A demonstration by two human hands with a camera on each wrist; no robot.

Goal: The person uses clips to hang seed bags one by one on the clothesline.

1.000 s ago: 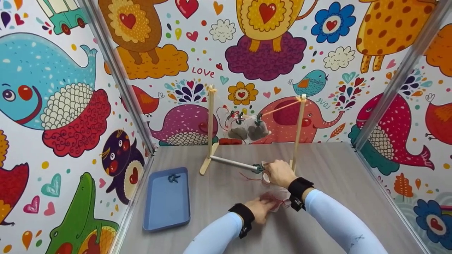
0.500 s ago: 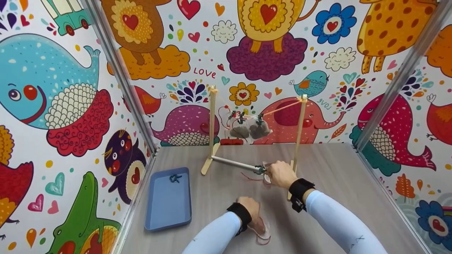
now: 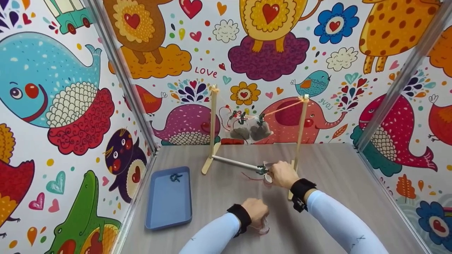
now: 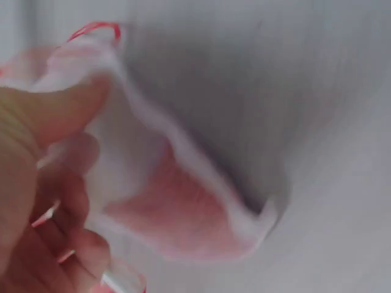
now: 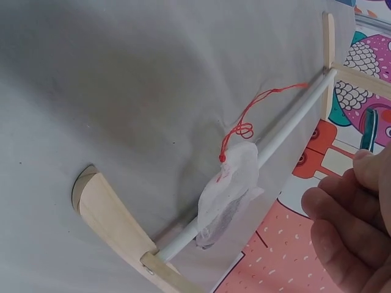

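While the left hand pinches a soft, light mesh pouch down on the counter, it looks floppy, best held by its red string just above the grip.

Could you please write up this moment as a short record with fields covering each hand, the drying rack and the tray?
left hand: left hand near the table's front edge, grips a sheer white drawstring pouch with red cord
right hand: right hand at the rack's lower white rod, fingers curled by a green clip; another gauze pouch lies against that rod
rack: wooden drying rack, orange string on top, two filled pouches clipped to it
tray: blue tray at left, one green clip inside
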